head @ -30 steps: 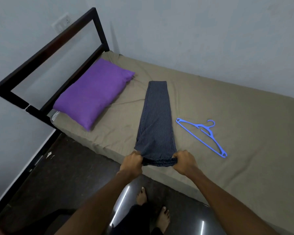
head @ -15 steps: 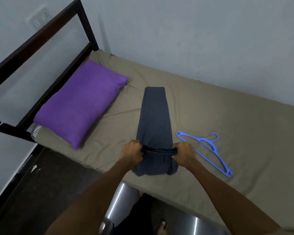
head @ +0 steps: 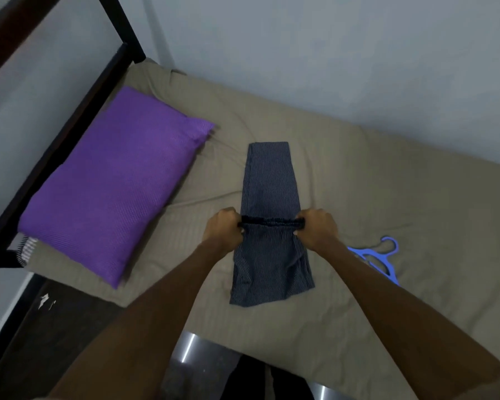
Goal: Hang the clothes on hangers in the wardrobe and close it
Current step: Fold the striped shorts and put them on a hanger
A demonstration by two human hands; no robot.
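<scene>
Clearly, the left hand [head: 223,229] and right hand [head: 315,226] each gripped an end of the waistband of the striped trousers [head: 270,255], whose long axis ran away across the bed [head: 387,183]; the blue hanger [head: 378,258] lay just beside the right arm, nearer that hand.

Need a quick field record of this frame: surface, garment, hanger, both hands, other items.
surface: bed with tan sheet
garment: dark pinstriped trousers, folded back on themselves, lying on the sheet
left hand: left hand grips the left end of the waistband
right hand: right hand grips the right end of the waistband
hanger: blue hanger, flat on the sheet right of the trousers, partly hidden by the right forearm, untouched
other: purple pillow to the left by the black bed frame
wardrobe: not in view
</scene>
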